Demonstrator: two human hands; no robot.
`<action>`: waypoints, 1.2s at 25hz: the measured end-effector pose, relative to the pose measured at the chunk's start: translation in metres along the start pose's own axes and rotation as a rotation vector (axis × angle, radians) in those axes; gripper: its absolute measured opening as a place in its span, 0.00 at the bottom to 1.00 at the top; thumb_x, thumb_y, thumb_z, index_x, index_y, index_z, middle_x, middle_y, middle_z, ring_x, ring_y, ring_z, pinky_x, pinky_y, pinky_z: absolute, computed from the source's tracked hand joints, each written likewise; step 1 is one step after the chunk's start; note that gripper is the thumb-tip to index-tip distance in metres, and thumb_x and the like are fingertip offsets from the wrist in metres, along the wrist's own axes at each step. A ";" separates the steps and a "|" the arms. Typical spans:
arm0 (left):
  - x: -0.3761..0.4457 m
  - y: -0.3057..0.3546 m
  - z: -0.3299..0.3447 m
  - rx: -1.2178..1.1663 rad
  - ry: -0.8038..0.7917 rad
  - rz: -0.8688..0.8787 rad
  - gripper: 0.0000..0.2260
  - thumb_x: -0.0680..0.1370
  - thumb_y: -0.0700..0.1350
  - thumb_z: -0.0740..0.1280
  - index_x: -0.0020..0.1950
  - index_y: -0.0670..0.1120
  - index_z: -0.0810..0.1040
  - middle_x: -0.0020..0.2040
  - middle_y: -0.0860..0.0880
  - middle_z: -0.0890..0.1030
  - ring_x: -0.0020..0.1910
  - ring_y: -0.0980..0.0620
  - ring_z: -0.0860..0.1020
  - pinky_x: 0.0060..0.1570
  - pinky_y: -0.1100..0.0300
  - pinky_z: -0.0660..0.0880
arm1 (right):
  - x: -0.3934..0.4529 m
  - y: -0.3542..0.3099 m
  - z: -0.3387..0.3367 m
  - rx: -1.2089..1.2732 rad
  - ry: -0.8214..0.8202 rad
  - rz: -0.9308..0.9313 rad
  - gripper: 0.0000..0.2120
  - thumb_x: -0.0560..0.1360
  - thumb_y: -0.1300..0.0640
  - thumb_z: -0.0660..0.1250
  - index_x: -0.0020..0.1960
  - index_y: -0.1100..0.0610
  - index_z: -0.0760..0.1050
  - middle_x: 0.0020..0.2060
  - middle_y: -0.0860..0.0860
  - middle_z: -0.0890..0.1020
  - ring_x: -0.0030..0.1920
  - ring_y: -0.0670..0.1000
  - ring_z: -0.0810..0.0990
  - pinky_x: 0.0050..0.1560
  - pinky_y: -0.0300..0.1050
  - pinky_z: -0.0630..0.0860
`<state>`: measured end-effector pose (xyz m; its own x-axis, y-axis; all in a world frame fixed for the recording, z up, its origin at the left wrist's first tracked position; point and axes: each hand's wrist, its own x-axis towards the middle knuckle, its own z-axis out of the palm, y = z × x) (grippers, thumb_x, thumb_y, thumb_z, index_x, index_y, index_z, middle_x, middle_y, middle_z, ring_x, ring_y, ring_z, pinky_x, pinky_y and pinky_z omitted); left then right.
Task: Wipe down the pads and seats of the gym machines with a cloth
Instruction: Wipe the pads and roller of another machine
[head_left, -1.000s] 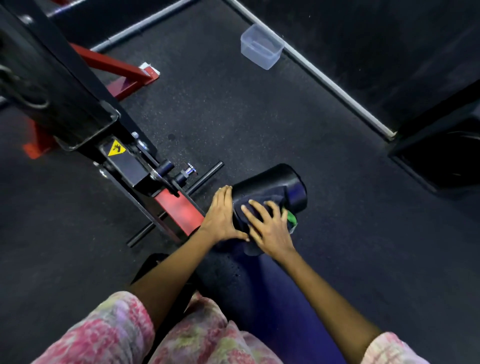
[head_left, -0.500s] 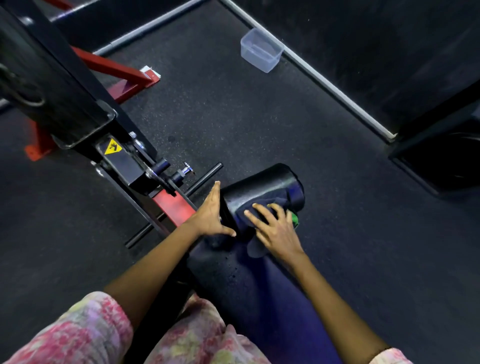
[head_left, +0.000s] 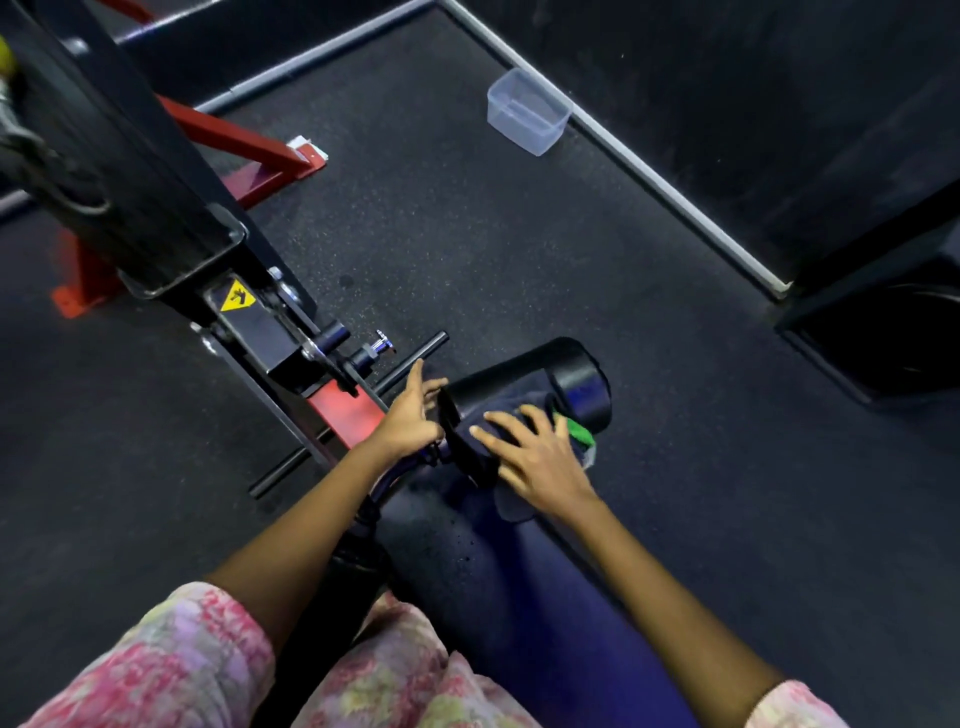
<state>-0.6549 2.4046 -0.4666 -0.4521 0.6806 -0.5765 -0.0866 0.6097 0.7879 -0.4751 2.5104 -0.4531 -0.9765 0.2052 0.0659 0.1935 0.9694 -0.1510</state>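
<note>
Your R hand (head_left: 540, 457) is flat, fingers spread, pressing the dark cloth (head_left: 511, 415) onto the roller pad (head_left: 524, 382); nothing pinched, cloth held by pressure only. L hand (head_left: 410, 415) sits at the pad's near end, fingers straight, bracing w/o gripping.

Risks, as I read it:
- Pad prob spins on its axle → cloth slides w/ it instead of scrubbing.
- Cloth tail hangs off the pad's near side; could drop w/ lighter pressure.
- L fingers are close to the pivot hardware (head_left: 358, 358) beside the pad; pinch hazard if the arm swings.

Green bit (head_left: 579, 431) under your R fingers: can't tell what it is.

Clear tub (head_left: 527, 111), well beyond the pad on the floor by the white strip (head_left: 675, 195): looks empty, can't confirm.
</note>
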 end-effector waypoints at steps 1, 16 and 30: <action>0.002 -0.001 0.000 0.019 0.001 0.002 0.45 0.67 0.20 0.63 0.75 0.40 0.40 0.71 0.39 0.64 0.72 0.42 0.63 0.60 0.64 0.64 | -0.002 0.015 -0.002 0.011 0.020 0.066 0.25 0.68 0.50 0.57 0.64 0.47 0.71 0.60 0.51 0.76 0.54 0.56 0.67 0.44 0.59 0.74; 0.012 0.014 -0.004 0.585 -0.170 0.009 0.54 0.55 0.63 0.79 0.71 0.45 0.56 0.73 0.44 0.56 0.72 0.46 0.59 0.72 0.53 0.58 | 0.006 0.063 -0.001 0.217 0.121 0.784 0.21 0.77 0.53 0.61 0.70 0.47 0.69 0.68 0.54 0.70 0.63 0.60 0.64 0.55 0.64 0.69; -0.029 0.002 0.044 0.956 0.124 0.061 0.63 0.59 0.65 0.75 0.75 0.38 0.39 0.77 0.44 0.43 0.76 0.50 0.44 0.72 0.48 0.39 | 0.044 0.048 -0.013 0.137 -0.023 0.873 0.22 0.78 0.53 0.60 0.71 0.47 0.66 0.70 0.52 0.65 0.65 0.60 0.63 0.60 0.60 0.62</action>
<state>-0.6033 2.4042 -0.4577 -0.5272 0.7078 -0.4701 0.6747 0.6850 0.2748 -0.5072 2.5678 -0.4450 -0.4871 0.8607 -0.1479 0.8596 0.4426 -0.2553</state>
